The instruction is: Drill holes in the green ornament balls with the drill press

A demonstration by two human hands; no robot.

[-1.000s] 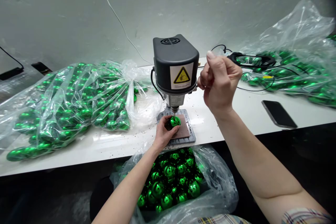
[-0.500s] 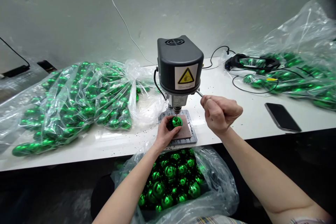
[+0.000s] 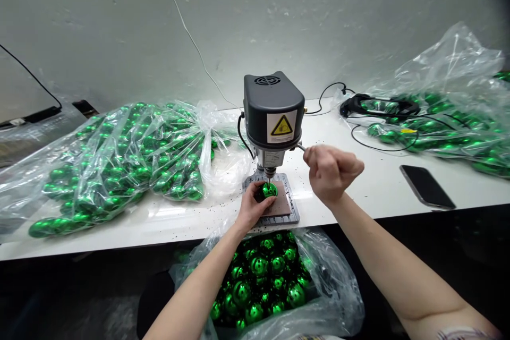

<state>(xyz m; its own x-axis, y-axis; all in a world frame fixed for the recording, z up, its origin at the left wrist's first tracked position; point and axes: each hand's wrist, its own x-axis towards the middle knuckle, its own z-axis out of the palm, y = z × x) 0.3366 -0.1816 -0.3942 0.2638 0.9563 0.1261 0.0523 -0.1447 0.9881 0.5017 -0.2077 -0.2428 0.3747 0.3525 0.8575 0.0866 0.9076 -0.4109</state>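
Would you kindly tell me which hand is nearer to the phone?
Right. The right hand is left of the phone, gripping the lever of the drill; the left hand is farther left, holding a ball beneath the drill.

Glossy green ball [image 3: 270, 189] on brown pad [image 3: 283, 203] beneath black drill press [image 3: 272, 101]

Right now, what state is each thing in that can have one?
Left hand, fingers curled around the ball
Ball, held on the pad
Right hand, closed on the lever
Drill, bit at the ball's top; spinning or not, can't tell
Left bag, gathered at the neck
Front bag, open
Phone, face up, screen dark
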